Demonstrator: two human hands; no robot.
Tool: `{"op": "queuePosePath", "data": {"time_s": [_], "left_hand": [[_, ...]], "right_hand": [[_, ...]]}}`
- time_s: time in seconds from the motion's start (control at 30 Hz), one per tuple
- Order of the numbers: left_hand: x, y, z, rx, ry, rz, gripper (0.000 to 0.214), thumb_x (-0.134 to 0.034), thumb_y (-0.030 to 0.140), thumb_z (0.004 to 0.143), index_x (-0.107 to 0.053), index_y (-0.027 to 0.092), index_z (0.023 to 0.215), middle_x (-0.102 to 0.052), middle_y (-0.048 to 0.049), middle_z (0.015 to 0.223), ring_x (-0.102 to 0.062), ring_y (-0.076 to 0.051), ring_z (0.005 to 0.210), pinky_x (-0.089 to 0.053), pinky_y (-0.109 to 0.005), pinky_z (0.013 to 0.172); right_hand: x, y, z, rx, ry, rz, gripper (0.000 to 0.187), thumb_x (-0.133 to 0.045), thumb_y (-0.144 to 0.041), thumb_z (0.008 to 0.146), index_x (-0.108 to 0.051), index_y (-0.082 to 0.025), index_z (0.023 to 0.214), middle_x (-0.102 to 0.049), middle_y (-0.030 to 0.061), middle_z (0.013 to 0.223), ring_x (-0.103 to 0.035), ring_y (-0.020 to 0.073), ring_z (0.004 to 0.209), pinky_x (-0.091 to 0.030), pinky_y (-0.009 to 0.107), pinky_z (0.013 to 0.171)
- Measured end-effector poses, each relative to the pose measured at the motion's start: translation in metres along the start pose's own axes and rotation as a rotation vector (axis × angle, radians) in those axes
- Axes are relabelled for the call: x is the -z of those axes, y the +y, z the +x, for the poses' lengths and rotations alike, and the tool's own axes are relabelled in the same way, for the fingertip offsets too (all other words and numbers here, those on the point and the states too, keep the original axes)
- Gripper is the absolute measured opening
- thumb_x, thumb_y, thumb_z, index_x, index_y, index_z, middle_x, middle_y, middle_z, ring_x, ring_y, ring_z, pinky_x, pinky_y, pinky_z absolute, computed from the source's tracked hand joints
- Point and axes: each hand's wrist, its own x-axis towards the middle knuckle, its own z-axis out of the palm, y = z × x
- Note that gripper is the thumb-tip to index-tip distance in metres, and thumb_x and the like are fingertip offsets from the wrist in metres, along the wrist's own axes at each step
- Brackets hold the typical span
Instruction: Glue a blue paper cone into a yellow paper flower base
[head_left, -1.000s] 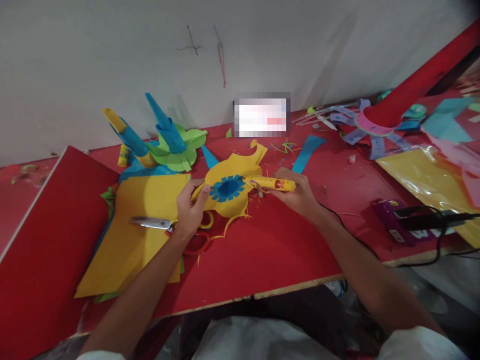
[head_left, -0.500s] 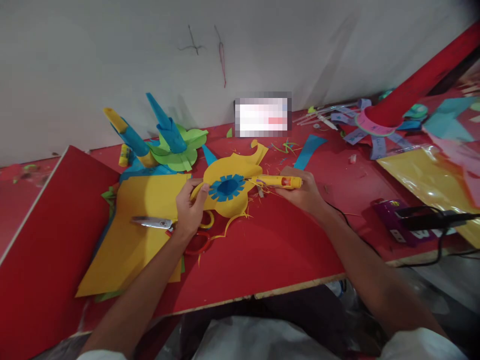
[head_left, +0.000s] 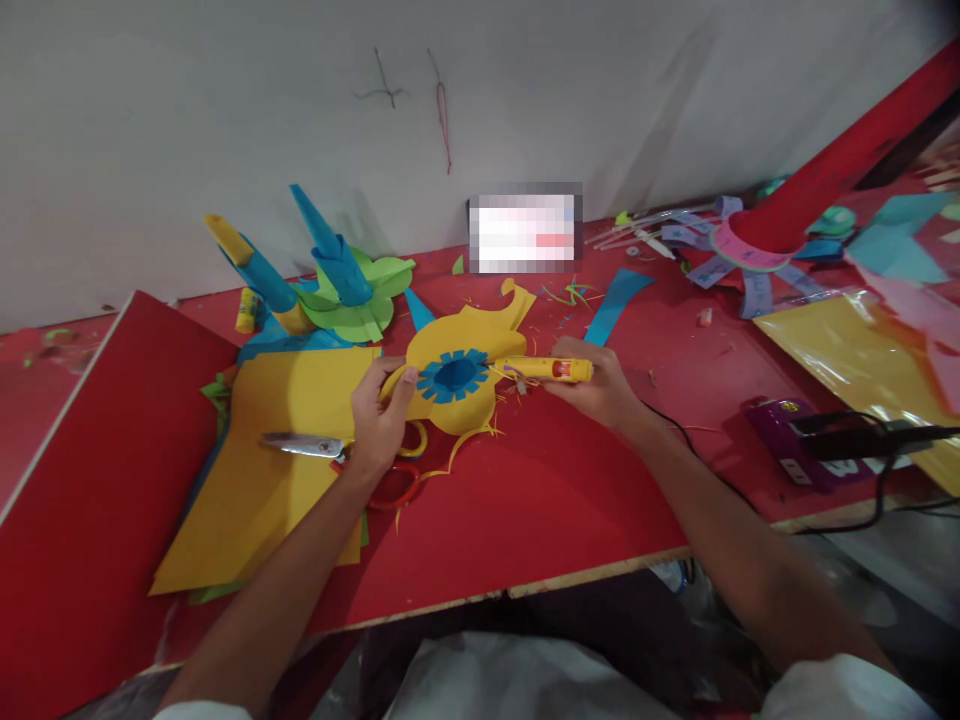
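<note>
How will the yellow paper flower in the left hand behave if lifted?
The yellow paper flower is probably light, looking like thin cut sheet. Its petals likely flex, since one bends beside the left hand. The narrow blue tabs may fold easily.

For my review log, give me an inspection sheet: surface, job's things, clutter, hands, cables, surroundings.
Surface: red tabletop, front edge pale and rough.
Job's things: yellow paper flower with fringed blue centre; yellow tool, tip near the centre, contact unclear.
Clutter: green shreds, blue strip, scissors partly on yellow sheets.
Hands: left hand pinches the flower's left side; right hand grips the tool.
Cables: thin black cable passes beyond the right forearm; black plug at a purple box.
Surroundings: pale wall behind; blurred screen before it; red tube leaning, far right.
</note>
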Motion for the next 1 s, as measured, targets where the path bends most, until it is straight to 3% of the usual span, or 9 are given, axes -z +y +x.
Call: {"op": "queuePosePath", "data": {"time_s": [0.33, 0.8, 1.0], "left_hand": [[0.0007, 0.0003, 0.0000, 0.008, -0.005, 0.006, 0.039, -0.066, 0.057, 0.097, -0.070, 0.019, 0.091, -0.070, -0.0033, 0.084, -0.064, -0.017, 0.077, -0.053, -0.029, 0.074], [0.0005, -0.0003, -0.0002, 0.013, 0.000, 0.012, 0.040, -0.067, 0.059, 0.096, -0.068, 0.019, 0.089, -0.068, -0.0028, 0.082, -0.062, -0.017, 0.077, -0.052, -0.029, 0.073], [0.0010, 0.0015, -0.0006, 0.016, -0.007, 0.001, 0.038, -0.067, 0.056, 0.096, -0.069, 0.019, 0.089, -0.068, -0.0024, 0.081, -0.062, -0.016, 0.075, -0.052, -0.029, 0.072]], "right_hand": [[-0.0009, 0.0014, -0.0010, -0.023, 0.001, 0.005, 0.035, -0.073, -0.043, 0.094, -0.053, -0.023, 0.073, -0.058, 0.0002, 0.074, -0.052, 0.0162, 0.066, -0.036, 0.032, 0.062], [0.0073, -0.0018, -0.0039, -0.066, 0.080, 0.000, 0.040, -0.076, -0.023, 0.083, -0.039, -0.025, 0.069, -0.044, -0.0041, 0.066, -0.041, 0.0141, 0.061, -0.030, 0.032, 0.060], [0.0068, -0.0046, -0.0031, 0.026, -0.065, -0.018, 0.031, -0.073, -0.028, 0.090, -0.048, -0.024, 0.072, -0.055, -0.0004, 0.073, -0.050, 0.0164, 0.066, -0.034, 0.033, 0.062]]}}
